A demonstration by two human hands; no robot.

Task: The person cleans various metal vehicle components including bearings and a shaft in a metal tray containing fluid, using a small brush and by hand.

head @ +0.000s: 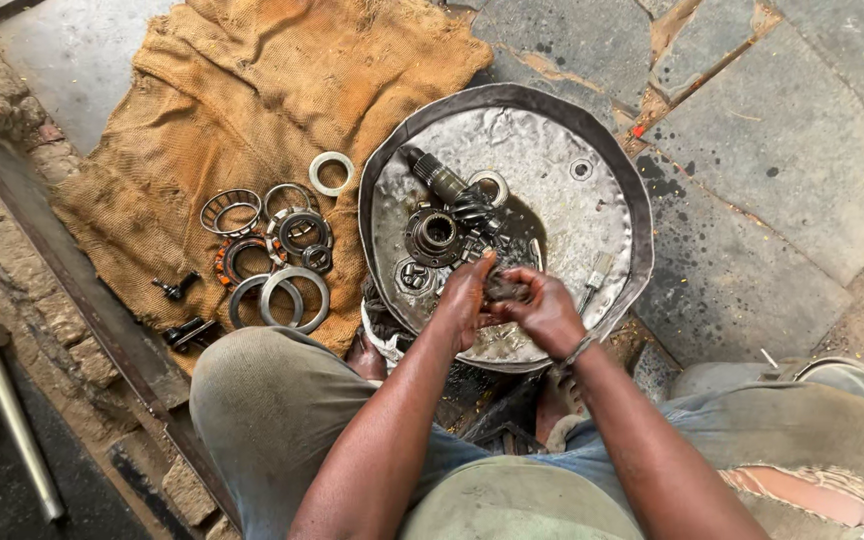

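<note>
My left hand and my right hand meet over the near edge of a dented round metal basin. Both grip one small dark greasy part between them; its exact shape is hidden by my fingers. In the basin just beyond my hands lie a pinion gear shaft, a round splined hub and a few smaller oily pieces in dark liquid.
A burlap sack lies to the left, carrying several bearing races, rings and bolts. A small brush rests in the basin. My knees frame the bottom; stone paving surrounds; a metal bar is at far left.
</note>
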